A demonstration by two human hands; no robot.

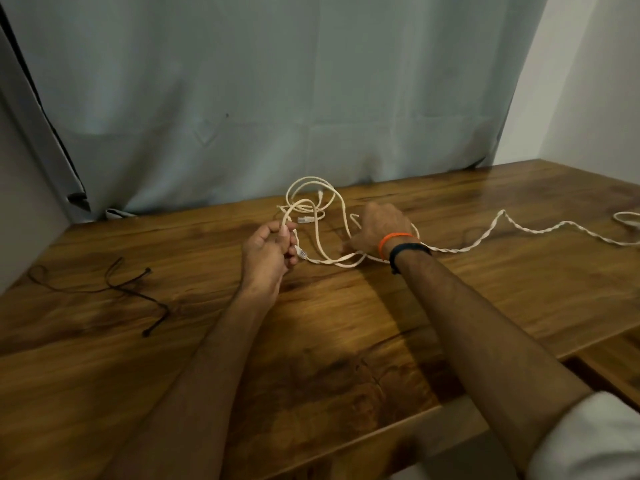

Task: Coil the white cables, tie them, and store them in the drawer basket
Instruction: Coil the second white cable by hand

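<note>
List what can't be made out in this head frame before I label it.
- Right hand fingers: seen from the back, so its grip on the white cables is hidden.
- Cable run to the right: cut off by the frame edge near.
- Number of separate cables: twisted together, cannot tell.
- Drawer basket: not in view.
- Black ties: thin and dark on the table, so their count is unclear.
- Left hand holds a cable end; the connector is too small to identify.

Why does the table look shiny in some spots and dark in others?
In the head view, light glares off the polished wooden table near the far right, while the arms cast dark shadows nearer the camera; the wide lens bends the table's edges, and the right hand on the white cables looks slightly blurred.
</note>
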